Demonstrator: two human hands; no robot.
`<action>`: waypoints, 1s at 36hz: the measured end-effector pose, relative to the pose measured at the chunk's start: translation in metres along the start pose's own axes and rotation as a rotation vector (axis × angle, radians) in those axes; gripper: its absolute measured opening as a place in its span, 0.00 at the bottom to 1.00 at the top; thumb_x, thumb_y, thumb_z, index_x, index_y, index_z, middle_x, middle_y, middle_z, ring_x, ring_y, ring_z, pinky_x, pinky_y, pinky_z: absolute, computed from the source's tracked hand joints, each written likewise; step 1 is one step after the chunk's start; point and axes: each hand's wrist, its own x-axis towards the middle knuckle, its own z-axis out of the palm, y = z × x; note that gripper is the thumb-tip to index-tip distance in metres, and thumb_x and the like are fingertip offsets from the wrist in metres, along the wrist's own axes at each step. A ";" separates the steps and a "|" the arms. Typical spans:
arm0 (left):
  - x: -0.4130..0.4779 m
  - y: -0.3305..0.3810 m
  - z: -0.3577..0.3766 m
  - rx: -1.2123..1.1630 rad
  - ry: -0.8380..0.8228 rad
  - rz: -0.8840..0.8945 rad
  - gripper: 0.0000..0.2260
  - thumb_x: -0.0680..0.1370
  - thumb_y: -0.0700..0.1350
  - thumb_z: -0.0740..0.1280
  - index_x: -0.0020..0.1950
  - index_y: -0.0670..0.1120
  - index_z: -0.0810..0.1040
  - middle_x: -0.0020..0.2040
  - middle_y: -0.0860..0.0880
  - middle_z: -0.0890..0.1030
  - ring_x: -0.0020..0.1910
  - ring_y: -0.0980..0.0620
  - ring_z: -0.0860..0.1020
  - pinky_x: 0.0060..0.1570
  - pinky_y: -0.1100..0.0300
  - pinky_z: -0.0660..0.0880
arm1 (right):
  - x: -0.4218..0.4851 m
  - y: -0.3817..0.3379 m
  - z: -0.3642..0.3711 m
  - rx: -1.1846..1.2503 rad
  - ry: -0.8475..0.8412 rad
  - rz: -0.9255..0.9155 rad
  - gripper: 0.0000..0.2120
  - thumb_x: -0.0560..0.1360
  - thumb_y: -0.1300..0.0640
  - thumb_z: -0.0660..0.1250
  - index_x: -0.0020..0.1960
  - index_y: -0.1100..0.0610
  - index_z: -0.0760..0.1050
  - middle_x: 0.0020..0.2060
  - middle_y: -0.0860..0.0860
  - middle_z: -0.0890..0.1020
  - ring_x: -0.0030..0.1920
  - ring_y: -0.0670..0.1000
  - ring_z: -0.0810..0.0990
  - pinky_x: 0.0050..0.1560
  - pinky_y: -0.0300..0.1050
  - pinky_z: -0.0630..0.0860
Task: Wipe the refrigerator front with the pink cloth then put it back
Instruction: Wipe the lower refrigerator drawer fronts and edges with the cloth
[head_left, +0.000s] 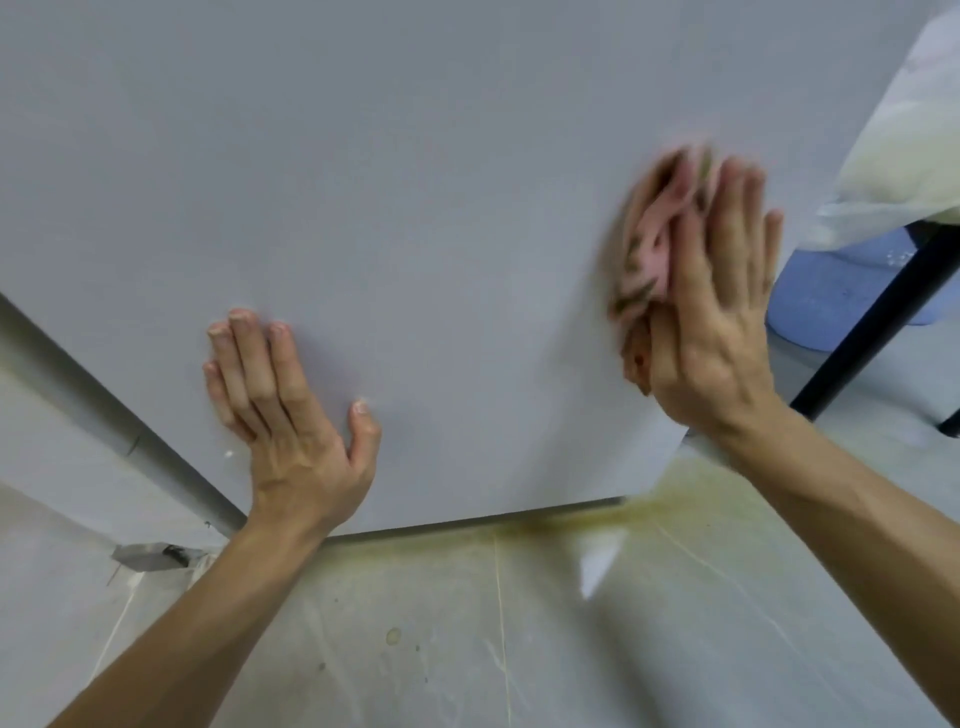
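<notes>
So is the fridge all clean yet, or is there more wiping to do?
Not finished. The right hand is pressing the pink cloth against the refrigerator front, blurred mid-wipe, while the left hand rests flat on it. Putting the cloth back is left.

Both forearms bare, reaching up and forward. Left hand (283, 415) flat, fingers straight and together, thumb splayed out to the side. Right hand (711, 322) higher, fingers extended and pressing, motion-blurred at the fingertips, thumb tucked under.

No legible text, label, brand, number or sign appears on the refrigerator front (415, 208), the pink cloth (657, 234) or the floor covering (467, 623).
</notes>
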 end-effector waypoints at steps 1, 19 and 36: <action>0.000 0.000 0.000 0.000 -0.005 -0.003 0.40 0.76 0.45 0.68 0.81 0.33 0.50 0.80 0.31 0.51 0.84 0.44 0.38 0.81 0.39 0.42 | 0.017 -0.009 -0.001 0.067 0.048 0.098 0.29 0.81 0.68 0.56 0.80 0.73 0.53 0.79 0.75 0.51 0.84 0.62 0.43 0.82 0.61 0.40; -0.001 -0.049 -0.032 -0.007 -0.031 0.011 0.36 0.78 0.44 0.62 0.82 0.35 0.52 0.83 0.37 0.52 0.85 0.40 0.48 0.81 0.37 0.49 | -0.110 -0.112 0.107 -0.067 -0.661 -0.619 0.30 0.80 0.62 0.53 0.83 0.57 0.62 0.83 0.50 0.60 0.83 0.47 0.56 0.84 0.47 0.44; 0.017 -0.072 -0.043 -0.080 0.012 0.067 0.35 0.77 0.40 0.65 0.80 0.36 0.53 0.81 0.36 0.54 0.81 0.33 0.55 0.80 0.38 0.54 | 0.101 -0.167 0.060 0.176 0.246 0.166 0.27 0.77 0.76 0.58 0.76 0.71 0.67 0.76 0.74 0.65 0.78 0.73 0.58 0.81 0.62 0.48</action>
